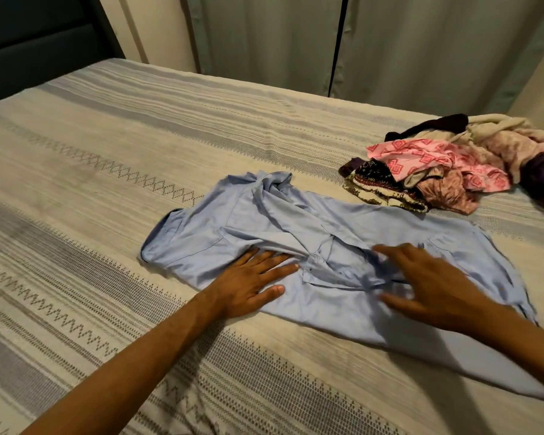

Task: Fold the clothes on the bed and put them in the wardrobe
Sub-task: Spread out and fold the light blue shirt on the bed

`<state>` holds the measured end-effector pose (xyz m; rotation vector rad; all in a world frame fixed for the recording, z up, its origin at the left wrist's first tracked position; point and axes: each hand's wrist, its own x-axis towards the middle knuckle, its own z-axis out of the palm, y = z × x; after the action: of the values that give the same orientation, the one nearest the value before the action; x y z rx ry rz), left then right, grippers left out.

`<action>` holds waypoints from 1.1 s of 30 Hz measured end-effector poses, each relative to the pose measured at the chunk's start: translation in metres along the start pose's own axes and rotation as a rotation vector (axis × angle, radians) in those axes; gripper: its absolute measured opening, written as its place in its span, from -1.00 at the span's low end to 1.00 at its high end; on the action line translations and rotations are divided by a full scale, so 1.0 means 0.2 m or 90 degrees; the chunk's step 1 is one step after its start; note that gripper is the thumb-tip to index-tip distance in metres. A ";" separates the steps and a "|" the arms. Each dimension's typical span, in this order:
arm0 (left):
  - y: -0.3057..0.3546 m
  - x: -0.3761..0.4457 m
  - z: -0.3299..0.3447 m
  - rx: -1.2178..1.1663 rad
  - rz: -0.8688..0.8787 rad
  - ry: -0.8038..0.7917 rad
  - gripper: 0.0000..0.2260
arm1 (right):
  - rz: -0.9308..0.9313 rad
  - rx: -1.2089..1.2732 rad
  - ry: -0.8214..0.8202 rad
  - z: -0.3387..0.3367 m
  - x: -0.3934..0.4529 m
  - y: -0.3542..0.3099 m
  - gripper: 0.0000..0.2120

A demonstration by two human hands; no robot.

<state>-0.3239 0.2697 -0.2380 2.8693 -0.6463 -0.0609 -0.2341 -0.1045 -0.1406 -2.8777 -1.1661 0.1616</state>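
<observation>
Head view: light blue shirt point(327, 246) is lying crumpled on the striped bedspread point(91, 152), long axis running left to right; left hand point(252, 287) is pressing flat, fingers straight, right hand point(434, 287) is spreading open above it, unfolded clothes pile point(453, 171) sitting beyond

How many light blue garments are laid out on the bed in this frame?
1. The light blue shirt lies spread near the bed's front edge under the left hand and right hand. The clothes pile behind may hide others.
</observation>
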 end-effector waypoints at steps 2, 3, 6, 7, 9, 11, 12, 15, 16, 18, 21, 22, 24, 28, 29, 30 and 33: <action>0.00 -0.01 0.00 0.007 -0.005 0.002 -0.49 | -0.044 -0.094 -0.096 0.06 0.16 -0.14 -0.43; 0.00 -0.01 0.00 0.006 -0.009 0.002 -0.49 | -0.053 -0.128 -0.118 0.06 0.23 -0.17 -0.62; 0.00 0.00 0.01 0.008 -0.012 0.006 -0.49 | -0.078 -0.036 -0.187 -0.15 0.42 -0.13 -0.88; 0.00 0.00 0.02 0.007 -0.016 0.011 -0.50 | -0.081 0.087 -0.198 -0.26 0.46 -0.09 -0.87; -0.01 0.00 0.02 0.006 -0.011 0.012 -0.50 | 0.048 0.424 -0.068 -0.41 0.47 0.04 -0.86; -0.01 -0.01 0.02 0.011 -0.011 0.015 -0.50 | 0.206 0.449 0.186 -0.40 0.45 0.23 -0.84; -0.01 -0.01 0.02 0.007 -0.013 0.013 -0.50 | 0.254 0.367 0.208 -0.34 0.44 0.29 -0.86; -0.01 -0.01 0.02 0.012 -0.017 0.011 -0.50 | 0.302 0.309 -0.072 -0.11 0.35 0.35 -0.65; 0.00 0.00 0.03 0.014 -0.017 0.014 -0.50 | 0.286 0.282 -0.164 -0.06 0.30 0.34 -0.50; -0.01 -0.02 0.02 0.006 -0.021 0.018 -0.50 | 0.192 0.171 -0.224 0.03 0.24 0.29 -0.21; 0.00 -0.02 0.01 0.000 -0.012 0.018 -0.49 | 0.169 0.075 0.051 0.16 0.06 0.20 -0.33; 0.01 -0.02 0.01 -0.002 -0.010 0.018 -0.48 | 0.126 0.070 0.140 0.18 -0.04 0.14 -0.39; 0.01 -0.01 0.01 -0.010 -0.008 0.017 -0.47 | 0.011 0.040 0.178 0.22 -0.22 0.04 -0.42; 0.00 -0.02 0.02 -0.008 0.003 0.044 -0.47 | 0.106 0.048 0.118 0.44 -0.61 0.21 -0.39; 0.01 -0.02 0.02 -0.017 -0.001 0.051 -0.46 | 0.166 0.038 0.127 0.48 -0.69 0.27 -0.41; 0.01 -0.03 0.02 -0.026 -0.007 0.051 -0.46 | 0.198 0.014 0.128 0.49 -0.76 0.31 -0.44; 0.01 -0.03 0.02 -0.023 -0.022 0.026 -0.45 | 0.188 -0.036 0.140 0.54 -0.87 0.42 -0.51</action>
<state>-0.3306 0.2699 -0.2417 2.8401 -0.5812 -0.0195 -0.3114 -0.2863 -0.2399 -3.0048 -0.7201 -0.1799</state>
